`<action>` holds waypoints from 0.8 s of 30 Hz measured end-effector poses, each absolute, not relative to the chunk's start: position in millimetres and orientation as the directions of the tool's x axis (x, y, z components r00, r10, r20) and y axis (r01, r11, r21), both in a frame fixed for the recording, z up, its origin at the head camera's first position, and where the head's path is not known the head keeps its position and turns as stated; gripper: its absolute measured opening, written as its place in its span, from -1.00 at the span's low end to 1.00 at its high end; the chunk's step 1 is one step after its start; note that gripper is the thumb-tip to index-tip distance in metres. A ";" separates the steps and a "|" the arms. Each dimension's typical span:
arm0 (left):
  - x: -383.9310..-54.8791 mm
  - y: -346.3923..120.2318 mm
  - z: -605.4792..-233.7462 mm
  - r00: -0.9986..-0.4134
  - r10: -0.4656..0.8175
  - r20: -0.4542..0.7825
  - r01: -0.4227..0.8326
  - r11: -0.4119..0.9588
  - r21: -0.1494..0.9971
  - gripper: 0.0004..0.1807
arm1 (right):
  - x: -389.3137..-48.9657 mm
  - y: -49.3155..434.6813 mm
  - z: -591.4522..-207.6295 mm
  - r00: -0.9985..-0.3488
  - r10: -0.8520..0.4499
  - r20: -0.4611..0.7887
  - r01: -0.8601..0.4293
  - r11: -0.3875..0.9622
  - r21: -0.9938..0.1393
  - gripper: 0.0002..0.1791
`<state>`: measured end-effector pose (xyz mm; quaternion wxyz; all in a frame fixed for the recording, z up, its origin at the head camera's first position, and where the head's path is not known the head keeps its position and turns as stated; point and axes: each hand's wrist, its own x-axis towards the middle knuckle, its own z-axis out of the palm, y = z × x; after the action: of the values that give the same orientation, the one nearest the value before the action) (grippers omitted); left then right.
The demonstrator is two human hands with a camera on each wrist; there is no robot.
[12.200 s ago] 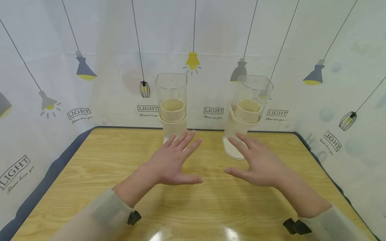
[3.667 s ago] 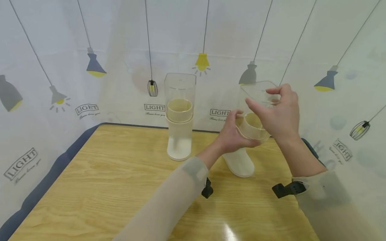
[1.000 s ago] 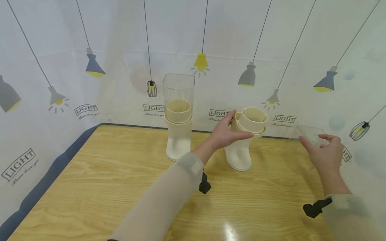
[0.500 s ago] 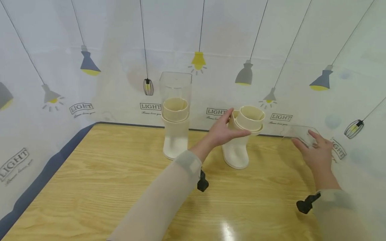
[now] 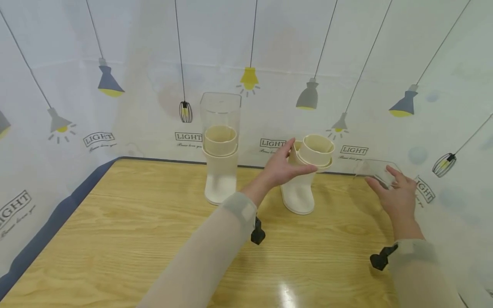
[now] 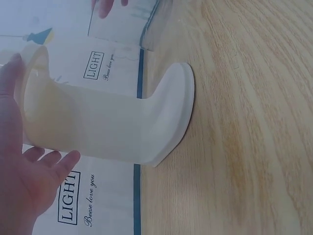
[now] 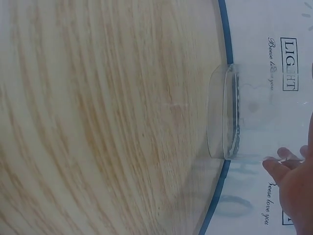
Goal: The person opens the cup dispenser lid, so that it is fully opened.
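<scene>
One cream stand [image 5: 298,196] rests base-down on the bench [image 5: 154,239], its top ring [image 5: 316,150] bare, while the person's left hand [image 5: 283,167] grips it below the rim, thumb across the near side and fingers [image 6: 68,162] curled under the far one. Off to the right, the right hand [image 5: 398,199] holds a clear container [image 7: 222,112] with thumb and fingers parted widely across it; whether its lower end touches the bench cannot be told. That container might slip, since the hold looks light and the walls smooth, or scrape the printed backdrop [image 5: 265,115] just behind. An uneven pull by the left hand could tip the narrow stand towards the second stand [image 5: 220,182], which carries its own container [image 5: 220,105].
</scene>
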<state>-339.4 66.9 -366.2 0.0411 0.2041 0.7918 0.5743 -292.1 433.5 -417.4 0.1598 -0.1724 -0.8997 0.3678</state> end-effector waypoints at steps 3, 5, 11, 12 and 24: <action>-341.3 66.7 -366.8 -0.912 0.374 0.166 0.278 0.269 0.922 0.33 | -291.5 431.6 -416.7 -0.889 0.430 0.156 0.197 0.668 -0.717 0.13; -342.3 66.7 -367.2 -0.913 0.375 0.158 0.274 0.278 0.921 0.33 | -290.9 430.4 -416.1 -0.888 0.431 0.156 0.200 0.670 -0.715 0.13; -344.9 66.0 -368.5 -0.913 0.378 0.152 0.270 0.281 0.921 0.32 | -290.4 429.7 -416.1 -0.888 0.431 0.161 0.194 0.668 -0.718 0.12; -345.5 66.1 -368.8 -0.913 0.378 0.154 0.271 0.279 0.921 0.31 | -290.5 430.0 -416.3 -0.888 0.431 0.162 0.193 0.667 -0.720 0.12; -346.9 71.4 -370.8 -0.914 0.370 0.166 0.279 0.275 0.920 0.33 | -292.3 431.4 -418.3 -0.882 0.441 0.167 0.192 0.660 -0.726 0.13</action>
<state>-346.9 71.4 -370.8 0.0405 0.2034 0.7975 0.5665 -292.3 431.4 -418.3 0.1667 -0.1768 -0.8956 0.3726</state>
